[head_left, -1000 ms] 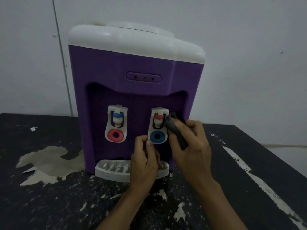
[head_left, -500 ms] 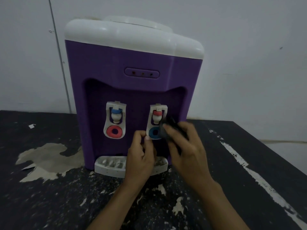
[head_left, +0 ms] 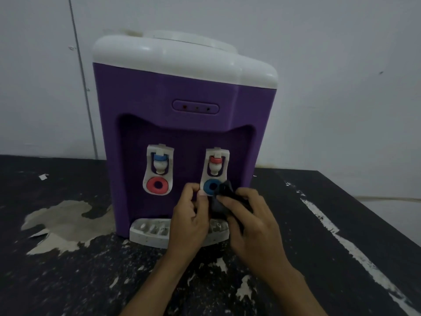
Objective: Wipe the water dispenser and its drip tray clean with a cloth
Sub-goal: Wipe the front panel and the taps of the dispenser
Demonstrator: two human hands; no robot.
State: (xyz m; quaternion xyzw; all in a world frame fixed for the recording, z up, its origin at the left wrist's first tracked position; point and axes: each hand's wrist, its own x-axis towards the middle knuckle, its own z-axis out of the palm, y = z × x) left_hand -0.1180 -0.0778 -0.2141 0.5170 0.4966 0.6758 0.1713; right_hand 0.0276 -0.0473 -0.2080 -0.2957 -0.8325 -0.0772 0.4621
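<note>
Faces a purple water dispenser with a white top, upright at the back of the scuffed black worktop, its white slotted drip tray at the base. Grips a dark cloth in the curled fingers of the right hand, pressing it against the blue-ringed tap paddle. Pinches that paddle's lower-left corner with the left hand, fingers curled.

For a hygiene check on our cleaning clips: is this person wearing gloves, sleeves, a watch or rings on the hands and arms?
No. The left hand and right hand are bare, with no gloves. The left forearm and right forearm are bare too, down to the bottom edge of the picture; no sleeve or cuff shows. No watch, bracelet or ring is visible.
</note>
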